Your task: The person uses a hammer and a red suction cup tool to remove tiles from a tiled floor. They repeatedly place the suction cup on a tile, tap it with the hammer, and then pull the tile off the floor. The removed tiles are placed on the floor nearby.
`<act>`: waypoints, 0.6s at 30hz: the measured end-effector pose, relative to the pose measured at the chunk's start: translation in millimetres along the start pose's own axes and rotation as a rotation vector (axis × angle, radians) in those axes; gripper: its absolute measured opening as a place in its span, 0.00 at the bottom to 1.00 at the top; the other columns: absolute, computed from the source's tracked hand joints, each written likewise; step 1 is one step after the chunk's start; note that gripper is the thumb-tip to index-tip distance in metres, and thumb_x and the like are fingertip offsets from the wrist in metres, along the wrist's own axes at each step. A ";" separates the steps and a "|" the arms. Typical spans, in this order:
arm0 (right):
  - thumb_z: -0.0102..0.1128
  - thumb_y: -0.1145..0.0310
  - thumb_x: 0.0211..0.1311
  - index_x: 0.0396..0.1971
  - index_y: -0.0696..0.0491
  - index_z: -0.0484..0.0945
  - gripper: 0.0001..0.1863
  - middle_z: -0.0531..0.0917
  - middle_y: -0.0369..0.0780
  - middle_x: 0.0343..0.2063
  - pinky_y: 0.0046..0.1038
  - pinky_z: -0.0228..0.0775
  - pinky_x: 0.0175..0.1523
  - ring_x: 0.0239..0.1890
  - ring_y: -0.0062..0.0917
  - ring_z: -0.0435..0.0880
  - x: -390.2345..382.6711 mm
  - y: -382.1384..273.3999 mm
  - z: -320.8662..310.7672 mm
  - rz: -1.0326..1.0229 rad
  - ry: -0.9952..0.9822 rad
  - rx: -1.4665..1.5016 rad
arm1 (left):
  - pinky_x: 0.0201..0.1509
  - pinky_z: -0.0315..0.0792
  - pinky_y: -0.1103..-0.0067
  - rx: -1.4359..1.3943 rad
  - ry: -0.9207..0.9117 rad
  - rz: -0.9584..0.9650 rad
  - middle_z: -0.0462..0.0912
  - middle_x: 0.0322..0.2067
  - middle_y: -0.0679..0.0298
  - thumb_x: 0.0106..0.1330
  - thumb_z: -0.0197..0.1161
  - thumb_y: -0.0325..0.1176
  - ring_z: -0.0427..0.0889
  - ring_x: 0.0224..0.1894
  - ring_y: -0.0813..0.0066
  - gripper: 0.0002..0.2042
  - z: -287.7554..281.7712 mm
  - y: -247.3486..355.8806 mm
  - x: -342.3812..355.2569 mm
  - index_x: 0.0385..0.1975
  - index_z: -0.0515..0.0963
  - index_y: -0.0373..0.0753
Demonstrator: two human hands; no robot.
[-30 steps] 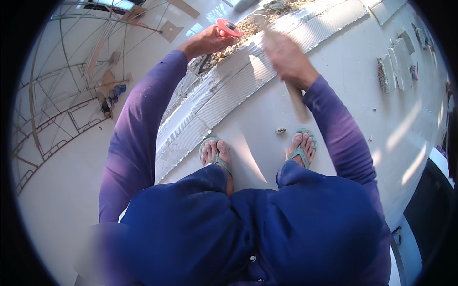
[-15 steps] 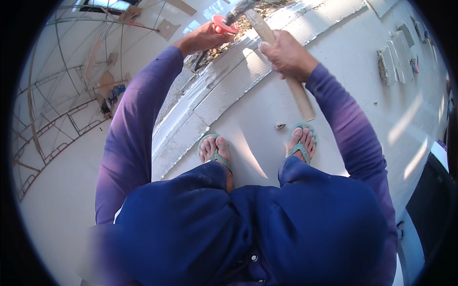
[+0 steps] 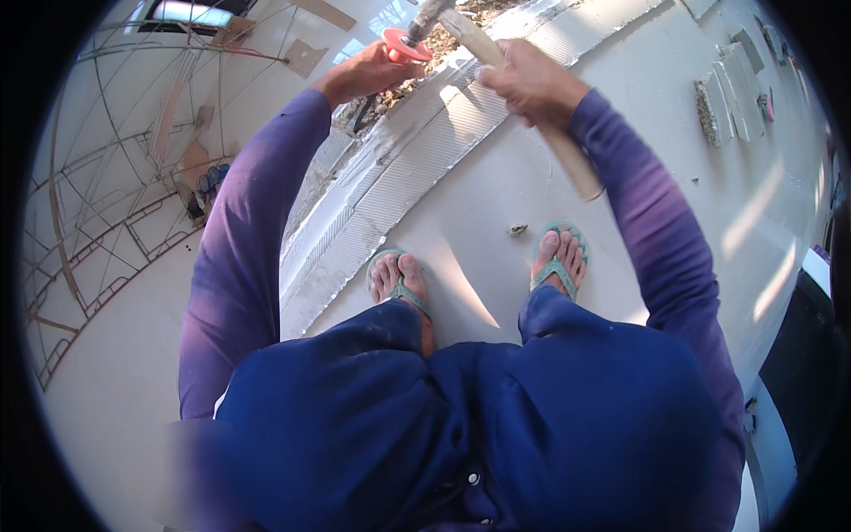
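A chisel with a round red hand guard (image 3: 409,46) is gripped in my left hand (image 3: 365,73), its fingers closed just below the guard. My right hand (image 3: 537,82) is wrapped round the wooden handle of a hammer (image 3: 574,161). The hammer's grey head is at the chisel's top end, at or very close to it; contact is hard to tell. Below the chisel runs a strip of broken rubble (image 3: 377,108), and the chisel's tip is hidden by my hand. Pale ridged strips (image 3: 434,146) border the rubble on the near side.
My sandalled feet stand on the pale floor (image 3: 479,230), with a small rubble lump (image 3: 518,230) between them. Cut slab pieces (image 3: 734,93) lie at the right. Metal scaffolding (image 3: 115,230) fills the left side. A dark panel (image 3: 802,363) is at the far right.
The hammer head has shifted slightly left and down near the chisel, and its handle end has swung right and up. The slabs and chisel appear slightly shifted left.
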State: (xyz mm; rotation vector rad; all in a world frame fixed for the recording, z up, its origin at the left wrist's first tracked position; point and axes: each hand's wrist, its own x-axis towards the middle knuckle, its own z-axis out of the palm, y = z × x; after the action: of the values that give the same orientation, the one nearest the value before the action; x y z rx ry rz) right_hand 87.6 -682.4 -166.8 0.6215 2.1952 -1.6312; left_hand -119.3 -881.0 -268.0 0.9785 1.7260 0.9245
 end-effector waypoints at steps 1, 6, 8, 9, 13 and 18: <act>0.59 0.62 0.75 0.39 0.60 0.71 0.15 0.71 0.31 0.17 0.19 0.68 0.15 0.12 0.13 0.71 1.0 -7.1 -15.9 -0.049 -0.045 -0.058 | 0.26 0.61 0.83 -0.009 0.022 0.011 0.73 0.26 0.76 0.76 0.67 0.42 0.68 0.25 0.90 0.14 -1.9 -2.7 -6.1 0.51 0.79 0.41; 0.59 0.62 0.77 0.38 0.54 0.70 0.12 0.72 0.31 0.18 0.22 0.71 0.17 0.13 0.16 0.73 7.2 -24.0 -45.3 -0.431 0.541 0.506 | 0.28 0.65 0.84 0.115 0.017 -0.006 0.73 0.27 0.76 0.76 0.67 0.43 0.69 0.26 0.90 0.17 -4.5 -4.0 -9.4 0.56 0.78 0.40; 0.59 0.60 0.77 0.36 0.57 0.72 0.15 0.70 0.30 0.16 0.23 0.71 0.18 0.12 0.16 0.69 22.1 -1.8 -44.4 -0.567 0.696 0.570 | 0.28 0.65 0.83 0.061 0.037 -0.026 0.73 0.27 0.76 0.76 0.67 0.44 0.69 0.26 0.90 0.17 2.9 3.0 -4.4 0.55 0.78 0.40; 0.60 0.62 0.76 0.36 0.58 0.72 0.14 0.71 0.31 0.17 0.25 0.72 0.18 0.12 0.17 0.71 19.2 16.1 -32.2 -0.499 0.615 0.478 | 0.28 0.65 0.83 0.035 0.044 -0.029 0.73 0.27 0.77 0.76 0.67 0.44 0.69 0.25 0.90 0.17 5.3 8.5 1.2 0.54 0.79 0.40; 0.60 0.69 0.69 0.41 0.68 0.74 0.15 0.80 0.43 0.21 0.29 0.74 0.18 0.13 0.24 0.79 -6.6 7.9 23.3 0.025 0.060 0.029 | 0.28 0.64 0.83 0.004 -0.022 -0.036 0.73 0.26 0.77 0.75 0.68 0.45 0.69 0.25 0.89 0.16 -1.5 1.2 -1.8 0.53 0.80 0.42; 0.61 0.63 0.73 0.47 0.61 0.74 0.15 0.71 0.30 0.16 0.22 0.67 0.16 0.12 0.16 0.71 -6.9 -5.7 -34.3 -0.254 0.159 0.112 | 0.28 0.64 0.83 -0.010 0.006 0.001 0.73 0.27 0.77 0.75 0.68 0.43 0.69 0.26 0.90 0.16 -2.9 -4.2 -11.5 0.55 0.79 0.42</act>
State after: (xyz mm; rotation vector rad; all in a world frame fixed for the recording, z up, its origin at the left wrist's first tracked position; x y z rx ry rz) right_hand 90.2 -652.0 -148.8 0.5360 2.3916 -1.9020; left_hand -119.9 -893.5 -266.9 0.9710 1.7248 0.9367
